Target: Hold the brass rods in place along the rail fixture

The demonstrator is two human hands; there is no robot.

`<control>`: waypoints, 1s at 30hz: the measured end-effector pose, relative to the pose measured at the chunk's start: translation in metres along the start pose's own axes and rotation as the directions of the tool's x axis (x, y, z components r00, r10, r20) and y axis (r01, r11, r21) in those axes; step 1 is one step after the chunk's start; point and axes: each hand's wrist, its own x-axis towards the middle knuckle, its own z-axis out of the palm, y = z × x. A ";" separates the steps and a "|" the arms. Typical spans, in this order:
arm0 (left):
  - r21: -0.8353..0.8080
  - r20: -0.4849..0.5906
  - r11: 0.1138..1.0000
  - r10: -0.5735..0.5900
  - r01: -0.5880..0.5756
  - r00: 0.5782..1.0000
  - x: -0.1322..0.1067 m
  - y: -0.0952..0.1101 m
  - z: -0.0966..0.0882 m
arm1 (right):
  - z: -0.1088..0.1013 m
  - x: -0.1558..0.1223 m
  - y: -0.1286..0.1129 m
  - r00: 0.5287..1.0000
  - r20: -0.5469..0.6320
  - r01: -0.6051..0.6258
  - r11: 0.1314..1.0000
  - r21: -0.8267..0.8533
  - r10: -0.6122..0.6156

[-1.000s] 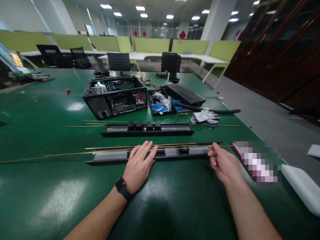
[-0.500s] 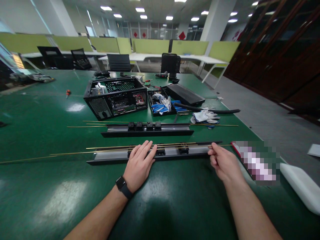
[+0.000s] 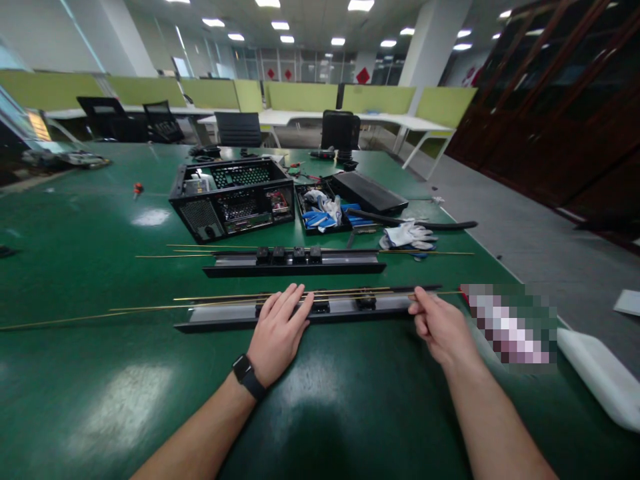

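The right hand [image 3: 440, 327] pinched a thin rod [image 3: 450, 293], aligned nine-to-three o'clock along the rail [image 3: 220, 313]; the left hand [image 3: 280, 327] lay across the rail, fingers uncurled. Probably light and springy, the rod suited fingertip hold near the rail.

Black block [image 3: 321, 306] partly hidden by left hand [image 3: 281, 325], gold rod [image 3: 65, 320] cut off left, pixelated object [image 3: 510, 327]
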 end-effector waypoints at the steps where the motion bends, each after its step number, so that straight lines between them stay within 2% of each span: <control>1: 0.001 0.001 1.000 0.000 0.000 1.000 0.000 0.000 0.000 | 0.000 0.000 0.000 1.000 0.002 0.001 1.000 0.016 -0.001; 9: -0.004 -0.007 1.000 0.000 0.000 1.000 0.000 0.000 -0.001 | -0.011 0.009 -0.007 0.989 -0.142 0.062 0.993 0.097 -0.048; 13: -0.011 -0.004 1.000 0.001 -0.001 1.000 0.000 0.000 -0.002 | -0.008 0.006 -0.008 0.992 -0.129 0.021 0.998 0.063 -0.012; 16: -0.015 -0.001 1.000 0.002 -0.002 1.000 0.000 0.000 -0.002 | -0.003 0.000 -0.006 0.997 -0.076 -0.008 1.000 0.007 0.008; 20: -0.017 -0.009 1.000 0.004 -0.004 1.000 0.000 0.000 -0.003 | 0.001 -0.003 -0.005 1.000 -0.020 0.016 1.000 -0.014 -0.017; 30: -0.008 0.009 1.000 0.001 -0.001 1.000 0.001 0.000 -0.004 | -0.011 0.007 -0.007 0.992 -0.108 0.065 0.996 0.064 -0.058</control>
